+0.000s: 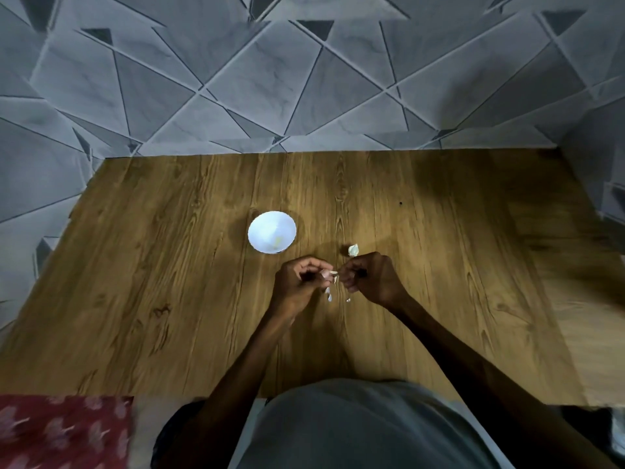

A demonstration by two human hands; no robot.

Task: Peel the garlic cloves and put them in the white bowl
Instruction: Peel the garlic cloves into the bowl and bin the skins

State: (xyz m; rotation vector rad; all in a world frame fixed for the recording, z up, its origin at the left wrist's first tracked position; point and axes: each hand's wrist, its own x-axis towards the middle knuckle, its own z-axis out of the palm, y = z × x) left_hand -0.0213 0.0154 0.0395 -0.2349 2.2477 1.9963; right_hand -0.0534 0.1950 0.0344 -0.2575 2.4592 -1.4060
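Jointly, left hand (297, 282) and right hand (372, 275) pinch a papery clove (333, 274).

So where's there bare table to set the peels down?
Bare: table left of the bowl, the strip behind it, and the stretch right of the right hand. Crowded: from bowl to garlic, where left hand and right pinch a clove over scraps.

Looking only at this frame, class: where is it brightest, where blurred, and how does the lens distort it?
Head view: dim light overall; the white bowl glares, washing out its inside; the left hand and right hand read dark, the garlic clove pinched between them tiny and soft; blur smears the table at right and the red cloth; the wide lens splays the table's edges.
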